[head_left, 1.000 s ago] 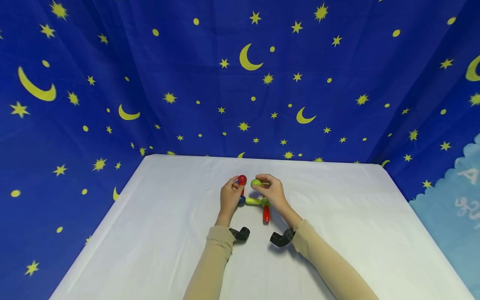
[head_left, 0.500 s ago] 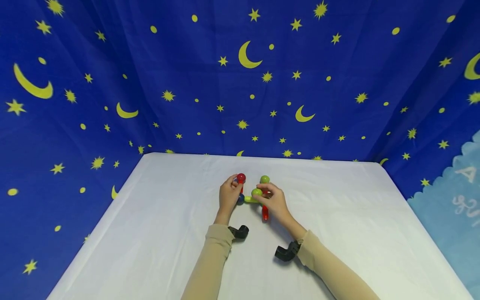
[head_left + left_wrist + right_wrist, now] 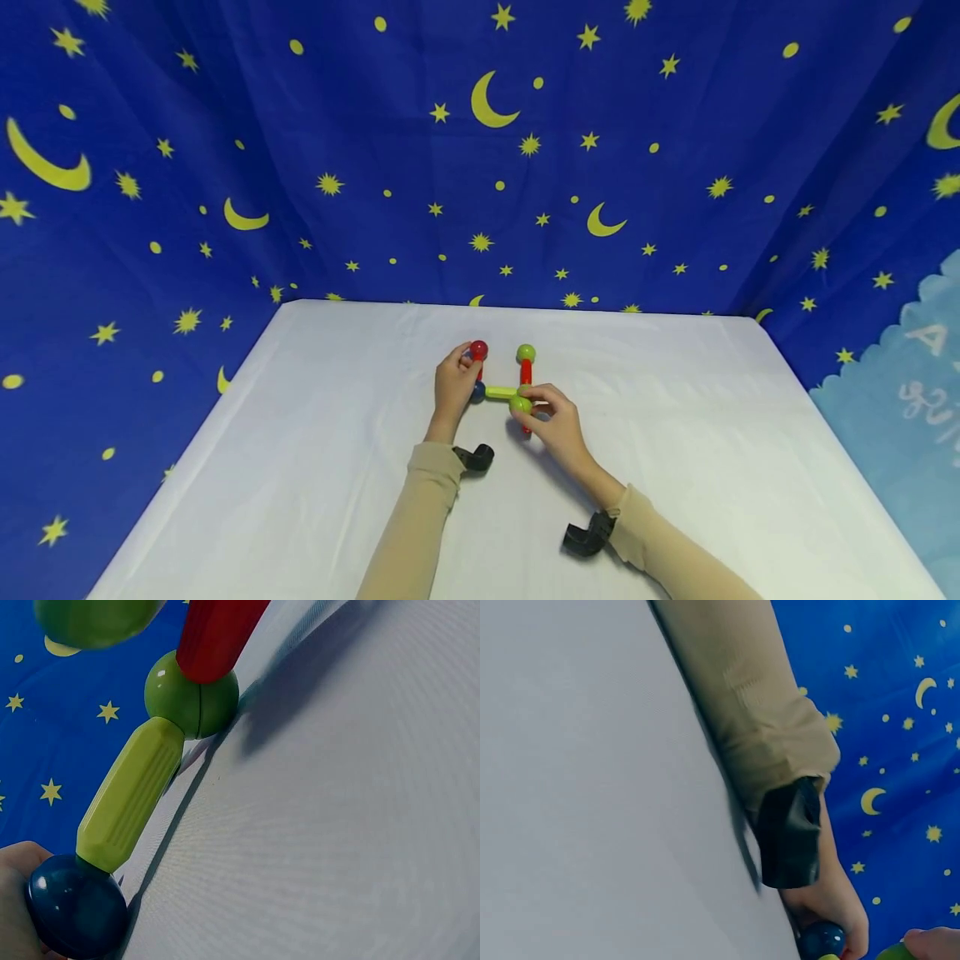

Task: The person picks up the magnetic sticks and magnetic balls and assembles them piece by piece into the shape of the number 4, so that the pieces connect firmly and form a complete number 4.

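A toy frame of balls and rods lies on the white-covered table. My left hand (image 3: 453, 383) grips its left side, by the red rod (image 3: 479, 370) between a red ball (image 3: 478, 349) and a dark blue ball (image 3: 79, 907). From the blue ball a yellow-green rod (image 3: 131, 795) runs right to a green ball (image 3: 191, 694). Another red rod (image 3: 526, 372) leads away from there to a far green ball (image 3: 526, 353). A near red rod (image 3: 221, 634) points toward me. My right hand (image 3: 561, 423) pinches a loose green ball (image 3: 521, 406) over the near rod, partly hiding it.
Black wrist-worn pieces (image 3: 476, 458) stick out from both sleeves. White cloth covers the table (image 3: 337, 417). A blue curtain (image 3: 375, 150) with yellow moons and stars stands behind and at the sides. Light-blue cloth with white lettering (image 3: 911, 375) hangs at the right.
My right hand has moved toward me with the green ball, from beside the far end to the near red rod, uncovering the far green ball. My left hand keeps its grip.
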### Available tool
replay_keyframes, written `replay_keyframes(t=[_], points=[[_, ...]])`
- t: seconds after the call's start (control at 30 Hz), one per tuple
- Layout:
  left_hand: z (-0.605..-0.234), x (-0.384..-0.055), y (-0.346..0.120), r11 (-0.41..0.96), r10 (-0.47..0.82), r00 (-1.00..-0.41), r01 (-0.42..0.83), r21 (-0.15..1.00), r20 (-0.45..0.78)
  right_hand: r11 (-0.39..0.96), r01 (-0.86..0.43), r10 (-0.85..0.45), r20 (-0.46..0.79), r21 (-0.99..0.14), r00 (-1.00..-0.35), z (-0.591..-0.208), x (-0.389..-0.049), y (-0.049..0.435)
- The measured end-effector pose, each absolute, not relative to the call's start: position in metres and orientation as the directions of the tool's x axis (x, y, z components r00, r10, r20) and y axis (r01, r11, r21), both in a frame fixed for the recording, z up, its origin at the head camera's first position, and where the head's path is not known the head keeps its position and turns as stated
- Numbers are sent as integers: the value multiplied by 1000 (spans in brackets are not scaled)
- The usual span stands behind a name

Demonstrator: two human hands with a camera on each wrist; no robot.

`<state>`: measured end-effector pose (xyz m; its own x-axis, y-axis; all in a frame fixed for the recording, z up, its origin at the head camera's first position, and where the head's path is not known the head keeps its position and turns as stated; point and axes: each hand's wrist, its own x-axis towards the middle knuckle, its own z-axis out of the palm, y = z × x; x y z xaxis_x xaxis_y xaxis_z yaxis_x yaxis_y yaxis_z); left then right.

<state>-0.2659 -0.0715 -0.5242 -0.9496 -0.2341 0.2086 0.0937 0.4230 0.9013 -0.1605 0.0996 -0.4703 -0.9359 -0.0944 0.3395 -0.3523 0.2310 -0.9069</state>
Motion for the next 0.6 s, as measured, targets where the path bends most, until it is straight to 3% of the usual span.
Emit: replay_keyframes(t=[0.6], points=[[-526, -266, -70, 403, -249, -947, 90, 911, 204, 230, -466, -123, 449, -855, -885, -483, -128, 109]])
